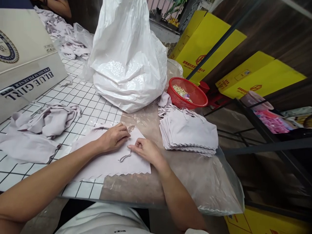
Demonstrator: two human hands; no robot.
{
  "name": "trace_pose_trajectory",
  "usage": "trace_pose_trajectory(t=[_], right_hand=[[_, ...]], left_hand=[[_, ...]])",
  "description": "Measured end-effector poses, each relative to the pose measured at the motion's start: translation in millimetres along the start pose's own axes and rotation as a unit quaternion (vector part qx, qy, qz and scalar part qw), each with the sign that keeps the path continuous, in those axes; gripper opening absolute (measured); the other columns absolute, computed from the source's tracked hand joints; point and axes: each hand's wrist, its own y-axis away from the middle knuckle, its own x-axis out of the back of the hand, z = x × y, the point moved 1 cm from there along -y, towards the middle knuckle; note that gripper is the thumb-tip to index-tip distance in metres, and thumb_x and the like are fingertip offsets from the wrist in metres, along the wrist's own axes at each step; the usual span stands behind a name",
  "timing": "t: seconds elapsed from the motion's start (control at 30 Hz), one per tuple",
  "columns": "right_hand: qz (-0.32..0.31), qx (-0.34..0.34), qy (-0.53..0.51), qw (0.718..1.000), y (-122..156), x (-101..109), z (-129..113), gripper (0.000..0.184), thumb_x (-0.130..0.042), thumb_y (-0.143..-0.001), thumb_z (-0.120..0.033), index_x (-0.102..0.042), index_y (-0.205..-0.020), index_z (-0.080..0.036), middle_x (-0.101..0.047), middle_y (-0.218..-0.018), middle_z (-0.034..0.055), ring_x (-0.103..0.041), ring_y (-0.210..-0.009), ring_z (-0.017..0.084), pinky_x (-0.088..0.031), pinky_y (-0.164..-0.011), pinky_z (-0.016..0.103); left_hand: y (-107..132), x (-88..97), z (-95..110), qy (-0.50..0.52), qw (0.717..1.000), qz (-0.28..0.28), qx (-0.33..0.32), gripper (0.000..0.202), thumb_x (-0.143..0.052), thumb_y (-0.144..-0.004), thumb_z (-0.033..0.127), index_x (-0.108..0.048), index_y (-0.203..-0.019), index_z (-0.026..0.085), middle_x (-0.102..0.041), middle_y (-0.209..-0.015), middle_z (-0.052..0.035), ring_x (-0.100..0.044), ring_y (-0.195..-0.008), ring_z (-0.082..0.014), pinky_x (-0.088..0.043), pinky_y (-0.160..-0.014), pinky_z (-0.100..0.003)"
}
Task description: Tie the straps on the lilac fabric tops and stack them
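A pale pinkish-grey garment piece (107,165) with a wavy lower hem lies flat in front of me, with a thin strap loop (124,158) on it. My left hand (115,137) rests on its upper part, fingers bent and pinched together at the cloth. Close by on the right, my right hand (147,150) has thumb and curled fingers closed at the fabric's edge. The fingertips of the two hands are slightly apart. Just what small fold each pinches is partly hidden.
To the right is a neat stack of similar pieces (190,128), before a red basket (187,92). Crumpled garments (46,123) lie left, near a carton (26,65). A white plastic bag (129,58) stands behind. Another person's arm (58,7) shows at top left.
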Motion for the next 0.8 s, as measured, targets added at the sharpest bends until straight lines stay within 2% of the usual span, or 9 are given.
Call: trace_pose_trajectory(t=[0.07, 0.13, 0.2, 0.27, 0.33, 0.47, 0.6, 0.7, 0.8], right_hand=[[0.005, -0.004, 0.034, 0.999, -2, -9, -3, 0.027, -0.068, -0.082, -0.033, -0.055, -0.063, -0.020, -0.052, -0.055, -0.0040, -0.043, -0.054, 0.011, -0.027, -0.054, 0.025], [-0.006, 0.014, -0.002, 1.000, -4, -13, -3, 0.019, -0.064, -0.083, -0.025, -0.055, -0.066, -0.020, -0.053, -0.057, -0.0045, -0.043, -0.054, 0.010, -0.029, -0.055, 0.025], [-0.030, 0.044, -0.121, 0.991, -6, -12, -1, 0.015, -0.061, -0.084, -0.027, -0.055, -0.071, -0.020, -0.053, -0.060, -0.0050, -0.045, -0.055, 0.010, -0.032, -0.055, 0.023], [-0.040, 0.064, -0.267, 0.961, -8, -9, 2, 0.020, -0.061, -0.084, -0.037, -0.053, -0.076, -0.020, -0.054, -0.064, -0.0047, -0.047, -0.056, 0.010, -0.037, -0.056, 0.023], [-0.021, 0.065, -0.370, 0.926, -11, -8, 4, 0.029, -0.062, -0.082, -0.047, -0.051, -0.077, -0.021, -0.056, -0.066, -0.0044, -0.048, -0.054, 0.009, -0.038, -0.055, 0.023], [0.030, 0.046, -0.463, 0.885, -17, -10, 3, 0.040, -0.070, -0.076, -0.055, -0.050, -0.075, -0.020, -0.055, -0.062, -0.0056, -0.043, -0.048, 0.006, -0.034, -0.050, 0.021], [0.035, 0.025, -0.521, 0.853, -20, -12, 3, 0.043, -0.075, -0.071, -0.056, -0.054, -0.077, -0.019, -0.056, -0.064, -0.0057, -0.045, -0.048, 0.005, -0.033, -0.048, 0.020], [0.044, 0.017, -0.530, 0.847, -19, -10, 6, 0.044, -0.075, -0.071, -0.057, -0.058, -0.084, -0.019, -0.058, -0.068, -0.0049, -0.049, -0.052, 0.006, -0.034, -0.048, 0.019], [0.022, 0.012, -0.503, 0.864, -18, -9, 9, 0.044, -0.075, -0.071, -0.058, -0.059, -0.082, -0.019, -0.056, -0.067, -0.0051, -0.046, -0.051, 0.006, -0.032, -0.046, 0.019]], left_hand=[[0, 0.7, 2, 0.024, 1.000, 0.014, 0.013, 0.024, -0.045, -0.094, 0.019, -0.069, -0.092, 0.015, -0.064, -0.084, -0.0089, -0.053, -0.080, -0.0194, -0.046, -0.071, -0.032], [0, 2.5, 5, 0.077, 0.996, 0.018, 0.050, 0.021, -0.046, -0.093, 0.020, -0.066, -0.089, 0.015, -0.063, -0.081, -0.0067, -0.054, -0.076, -0.0168, -0.045, -0.069, -0.029], [0, 5.0, 8, 0.143, 0.983, 0.004, 0.118, 0.020, -0.049, -0.093, 0.026, -0.063, -0.084, 0.015, -0.061, -0.075, -0.0034, -0.052, -0.067, -0.0136, -0.042, -0.063, -0.026], [-1, 7.5, 12, 0.210, 0.960, -0.025, 0.185, 0.025, -0.050, -0.094, 0.034, -0.061, -0.081, 0.015, -0.058, -0.069, -0.0004, -0.048, -0.061, -0.0113, -0.038, -0.057, -0.024], [-2, 9.4, 17, 0.267, 0.937, -0.058, 0.219, 0.031, -0.050, -0.094, 0.042, -0.063, -0.084, 0.015, -0.058, -0.070, 0.0003, -0.046, -0.060, -0.0105, -0.036, -0.056, -0.023], [-4, 8.7, 27, 0.327, 0.911, -0.102, 0.227, 0.034, -0.055, -0.090, 0.047, -0.067, -0.092, 0.015, -0.060, -0.073, 0.0000, -0.046, -0.061, -0.0103, -0.036, -0.057, -0.023], [-3, 2.7, 29, 0.332, 0.906, -0.082, 0.248, 0.034, -0.056, -0.088, 0.046, -0.067, -0.082, 0.015, -0.054, -0.065, 0.0020, -0.040, -0.057, -0.0097, -0.032, -0.056, -0.023], [-2, -2.0, 24, 0.375, 0.889, -0.063, 0.257, 0.042, -0.052, -0.090, 0.048, -0.062, -0.068, 0.015, -0.056, -0.065, 0.0000, -0.045, -0.060, -0.0109, -0.035, -0.059, -0.024], [-3, -3.0, 22, 0.436, 0.862, -0.017, 0.258, 0.040, -0.058, -0.087, 0.051, -0.069, -0.076, 0.015, -0.066, -0.081, -0.0045, -0.057, -0.076, -0.0154, -0.043, -0.072, -0.027]])
